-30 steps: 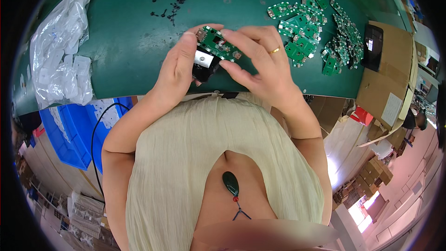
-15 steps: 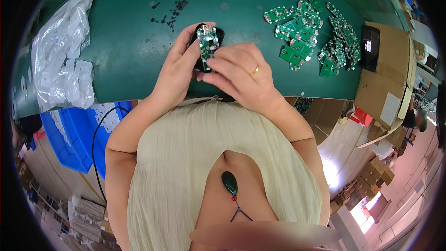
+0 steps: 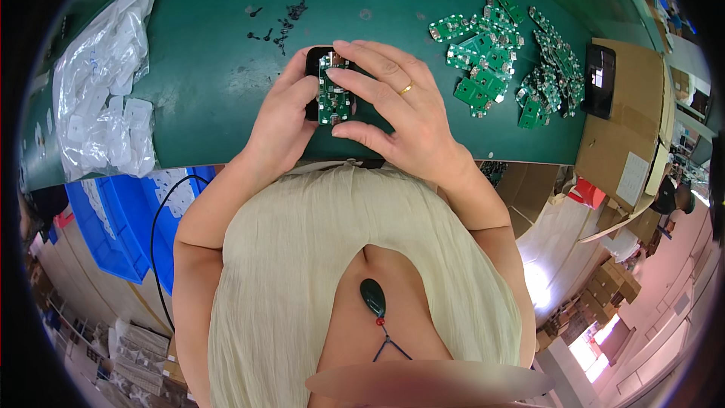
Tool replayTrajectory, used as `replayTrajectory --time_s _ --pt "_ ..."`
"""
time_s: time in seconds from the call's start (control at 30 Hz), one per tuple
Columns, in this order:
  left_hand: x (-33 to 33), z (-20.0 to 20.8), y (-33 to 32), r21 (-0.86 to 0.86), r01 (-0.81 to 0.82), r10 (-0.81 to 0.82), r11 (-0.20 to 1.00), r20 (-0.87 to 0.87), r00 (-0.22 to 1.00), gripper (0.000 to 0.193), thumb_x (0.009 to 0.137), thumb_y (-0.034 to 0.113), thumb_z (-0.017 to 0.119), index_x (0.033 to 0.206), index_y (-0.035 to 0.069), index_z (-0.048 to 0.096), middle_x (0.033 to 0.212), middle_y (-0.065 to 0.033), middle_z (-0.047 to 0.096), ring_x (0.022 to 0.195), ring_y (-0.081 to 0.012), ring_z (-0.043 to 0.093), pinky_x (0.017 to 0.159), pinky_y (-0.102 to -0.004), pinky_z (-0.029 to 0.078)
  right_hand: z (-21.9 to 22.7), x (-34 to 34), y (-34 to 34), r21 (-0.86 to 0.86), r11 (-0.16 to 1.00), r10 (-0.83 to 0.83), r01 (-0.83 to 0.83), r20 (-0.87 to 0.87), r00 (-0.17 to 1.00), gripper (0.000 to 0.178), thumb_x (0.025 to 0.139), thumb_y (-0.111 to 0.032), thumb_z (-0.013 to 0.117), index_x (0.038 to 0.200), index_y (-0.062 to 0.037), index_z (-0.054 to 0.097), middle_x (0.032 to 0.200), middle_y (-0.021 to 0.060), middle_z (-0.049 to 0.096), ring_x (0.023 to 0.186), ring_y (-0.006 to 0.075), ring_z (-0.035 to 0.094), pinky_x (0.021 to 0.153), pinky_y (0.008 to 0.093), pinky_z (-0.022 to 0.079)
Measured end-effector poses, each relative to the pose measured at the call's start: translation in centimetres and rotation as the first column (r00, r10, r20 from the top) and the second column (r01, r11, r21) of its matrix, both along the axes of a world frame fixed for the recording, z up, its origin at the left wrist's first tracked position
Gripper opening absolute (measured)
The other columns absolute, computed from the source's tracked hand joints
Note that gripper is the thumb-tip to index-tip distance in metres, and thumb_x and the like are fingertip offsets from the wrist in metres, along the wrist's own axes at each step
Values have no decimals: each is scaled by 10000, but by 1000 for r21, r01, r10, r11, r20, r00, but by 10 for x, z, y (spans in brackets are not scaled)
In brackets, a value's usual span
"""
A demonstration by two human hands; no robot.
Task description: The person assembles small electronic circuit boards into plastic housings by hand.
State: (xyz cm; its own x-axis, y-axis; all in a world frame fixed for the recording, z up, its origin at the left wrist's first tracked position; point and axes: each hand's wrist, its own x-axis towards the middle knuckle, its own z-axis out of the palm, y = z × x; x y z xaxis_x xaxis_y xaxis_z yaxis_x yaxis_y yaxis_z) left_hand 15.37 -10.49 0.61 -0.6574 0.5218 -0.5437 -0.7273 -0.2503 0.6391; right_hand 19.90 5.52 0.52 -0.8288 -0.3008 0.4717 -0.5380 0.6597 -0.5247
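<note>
A green circuit board (image 3: 332, 96) with metal sockets at its ends lies over a black plastic housing (image 3: 312, 108) above the table's near part. My left hand (image 3: 282, 115) is closed around the left side of the housing, its thumb against the board's edge. From the right, my right hand (image 3: 394, 98) grips the board: the index and middle fingertips press near its far socket and the thumb sits by its near end. Those fingers cover part of the board's right side. How deep the board sits in the housing is hidden.
Small black pieces (image 3: 291, 15) lie scattered beyond my hands. Loose green circuit boards (image 3: 483, 53) are piled on the right, beside a cardboard box (image 3: 623, 117) and a glossy black panel (image 3: 600, 79). Clear plastic bags (image 3: 102, 75) cover the left; blue bins (image 3: 124, 219) stand below the table edge.
The board has turned from tilted to nearly upright and flatter over the housing. My right fingers have moved from its lower right side up to its far end.
</note>
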Motion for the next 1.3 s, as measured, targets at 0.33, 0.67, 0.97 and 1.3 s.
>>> replayTrajectory --time_s 0.33,0.67,0.97,1.3 --pt "4 -3 -1 17 -16 18 1000 -138 990 266 851 46 466 1111 65 413 991 -34 510 872 -109 522 706 -269 456 -10 -6 -2 -140 989 -67 52 -102 992 260 649 -194 698 852 -73 591 1076 68 573 963 269 550 761 370 423" --pt "5 -3 -3 152 26 -1 988 -167 986 373 964 318 332 1233 63 366 1091 -43 480 1000 -114 465 849 -287 405 -13 -13 -8 38 976 -188 215 -359 914 158 622 -97 584 779 -97 585 834 15 552 808 199 556 655 319 410" --pt "4 -17 -7 -34 -6 -11 999 -465 885 375 957 245 377 1253 21 330 1114 -49 470 1033 -102 444 878 -266 381 6 -20 -12 176 970 -106 168 -316 943 201 593 -73 666 778 -80 589 816 23 557 778 204 563 630 307 413" --pt "1 -18 -4 -43 -174 119 984 -566 815 308 939 163 415 1202 10 364 1071 -53 482 955 -106 458 838 -248 396 -1 -31 -21 207 972 -42 113 -322 946 205 607 -67 631 807 -71 584 819 46 541 783 220 557 615 321 435"
